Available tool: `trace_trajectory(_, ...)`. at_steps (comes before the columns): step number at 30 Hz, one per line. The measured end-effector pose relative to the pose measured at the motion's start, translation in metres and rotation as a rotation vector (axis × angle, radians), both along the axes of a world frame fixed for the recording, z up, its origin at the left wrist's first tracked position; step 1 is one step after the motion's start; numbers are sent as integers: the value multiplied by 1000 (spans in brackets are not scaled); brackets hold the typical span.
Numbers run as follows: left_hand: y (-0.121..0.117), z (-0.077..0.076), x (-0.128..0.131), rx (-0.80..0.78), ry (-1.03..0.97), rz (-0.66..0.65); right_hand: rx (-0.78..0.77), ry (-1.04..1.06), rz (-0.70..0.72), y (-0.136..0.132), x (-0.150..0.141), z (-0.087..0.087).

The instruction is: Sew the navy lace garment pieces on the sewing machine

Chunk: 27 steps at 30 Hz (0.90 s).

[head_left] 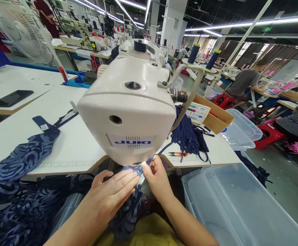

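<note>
A white JUKI sewing machine (128, 102) fills the middle of the head view, its head hiding the needle. Just below it my left hand (110, 194) lies flat, fingers stretched out, pressing on dark blue lace fabric (128, 212). My right hand (156, 177) sits beside it on the right, thumb and fingers pinched on the fabric's edge together with a dark blue strap (164, 148) that runs up to the right. More of the lace fabric (21, 160) trails over the table's left side and hangs down in front.
A pile of dark blue straps (190, 136) and orange thread snips (177, 154) lie on the table (72, 143) at right. Clear plastic bins (236, 205) stand at lower right. A phone (10, 98) lies far left, a fan (21, 30) behind. Other people sit at right.
</note>
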State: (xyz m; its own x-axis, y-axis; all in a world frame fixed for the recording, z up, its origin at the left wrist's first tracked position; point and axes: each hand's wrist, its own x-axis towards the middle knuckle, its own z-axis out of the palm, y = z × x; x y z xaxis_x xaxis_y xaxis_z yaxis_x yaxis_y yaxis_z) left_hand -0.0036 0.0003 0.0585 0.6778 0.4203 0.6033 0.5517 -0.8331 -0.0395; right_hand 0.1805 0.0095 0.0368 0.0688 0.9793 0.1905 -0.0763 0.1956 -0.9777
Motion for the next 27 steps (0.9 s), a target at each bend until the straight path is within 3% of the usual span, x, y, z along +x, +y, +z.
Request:
trace_trajectory(3,-6,-1,9,-66,-109,74,-4,-58,8,13,8,2)
trace_trajectory(13,-18,3,32,20,-209,252,82,-417,9,36,12,32)
trace_trajectory(21,-17,-7,36,78,-156,331,171,-415,64,46,7,35)
trace_trajectory(27,-16,-14,38,102,-159,334,226,-474,11,47,6,38)
